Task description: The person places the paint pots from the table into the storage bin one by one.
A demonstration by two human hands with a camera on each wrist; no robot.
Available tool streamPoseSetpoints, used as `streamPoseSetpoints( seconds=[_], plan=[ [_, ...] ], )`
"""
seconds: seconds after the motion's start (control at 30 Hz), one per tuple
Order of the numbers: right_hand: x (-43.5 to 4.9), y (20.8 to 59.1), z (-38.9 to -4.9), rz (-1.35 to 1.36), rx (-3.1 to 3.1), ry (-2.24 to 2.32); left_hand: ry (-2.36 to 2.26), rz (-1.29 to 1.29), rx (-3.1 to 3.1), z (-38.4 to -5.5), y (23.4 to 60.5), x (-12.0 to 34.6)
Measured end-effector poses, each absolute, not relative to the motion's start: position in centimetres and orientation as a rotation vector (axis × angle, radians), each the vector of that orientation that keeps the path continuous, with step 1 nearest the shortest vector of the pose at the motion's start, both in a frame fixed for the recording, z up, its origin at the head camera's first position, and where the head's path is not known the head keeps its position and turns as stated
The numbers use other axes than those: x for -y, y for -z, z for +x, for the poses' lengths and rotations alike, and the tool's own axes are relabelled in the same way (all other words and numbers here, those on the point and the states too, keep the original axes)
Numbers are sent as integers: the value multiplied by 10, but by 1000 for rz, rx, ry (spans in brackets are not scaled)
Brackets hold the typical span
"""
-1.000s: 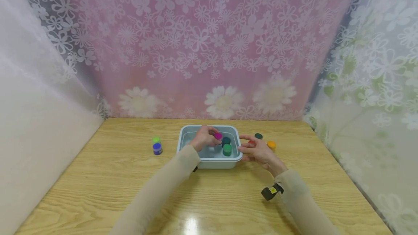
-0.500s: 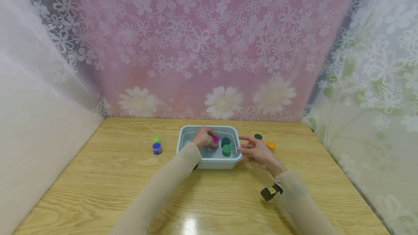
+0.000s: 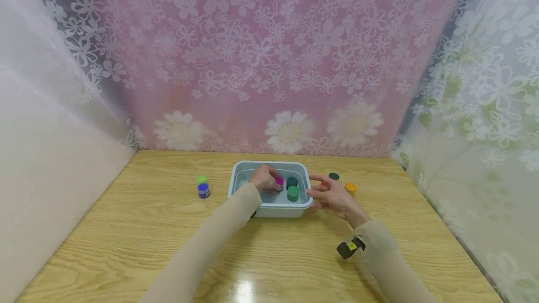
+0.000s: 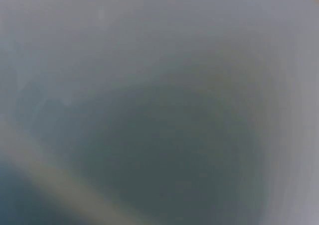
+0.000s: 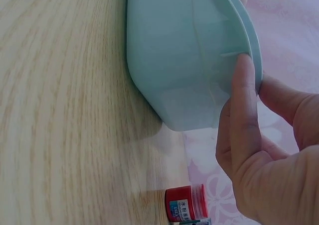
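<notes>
Behind everything, pink curtain (image 3: 278,60) with white flowers, plus paler patterned cloth (image 3: 480,116) along the right side. Below, wood-grained table (image 3: 294,256), reaching back to the curtain's foot. Set toward the far middle of it, grey-blue tray (image 3: 282,212), open side up, long axis running left to right, roughly parallel with the table's back edge.

Inside the tray, right of centre, magenta jar (image 3: 280,182): lid up, long axis close to vertical. Pinched between thumb and fingers of the left hand (image 3: 264,177), from its left side. Cannot tell contact or gap between jar base and tray floor. Just to the right of it, dark teal jar (image 3: 291,182) and, nearer the front, green jar (image 3: 293,193), both upright with lids up.

Outside the tray's right end, right hand (image 3: 334,196), pinching the rim between thumb and forefinger. Close by on the table, red jar (image 5: 184,203), mostly hidden in the head view; upright in the right wrist view, lid away from the tabletop, label showing. Around the same hand, dark green jar (image 3: 334,176) farther back and orange jar (image 3: 350,188) to the right.

Well left of the tray, lime jar (image 3: 202,179) behind blue jar (image 3: 204,191). From the left wrist, only grey blur.
</notes>
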State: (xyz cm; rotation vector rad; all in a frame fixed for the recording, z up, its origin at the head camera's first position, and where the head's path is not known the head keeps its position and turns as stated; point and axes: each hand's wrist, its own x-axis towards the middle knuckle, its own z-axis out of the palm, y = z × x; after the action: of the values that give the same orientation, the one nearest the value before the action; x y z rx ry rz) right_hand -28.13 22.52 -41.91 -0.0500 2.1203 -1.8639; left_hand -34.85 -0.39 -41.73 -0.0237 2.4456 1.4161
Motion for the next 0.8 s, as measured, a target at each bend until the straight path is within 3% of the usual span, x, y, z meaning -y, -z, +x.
streamPoseSetpoints(
  seconds=[0.8],
  plan=[
    [-226,421,-282,-46,-2124,1870,-1406,65,-2507,-350,418,1]
  ],
)
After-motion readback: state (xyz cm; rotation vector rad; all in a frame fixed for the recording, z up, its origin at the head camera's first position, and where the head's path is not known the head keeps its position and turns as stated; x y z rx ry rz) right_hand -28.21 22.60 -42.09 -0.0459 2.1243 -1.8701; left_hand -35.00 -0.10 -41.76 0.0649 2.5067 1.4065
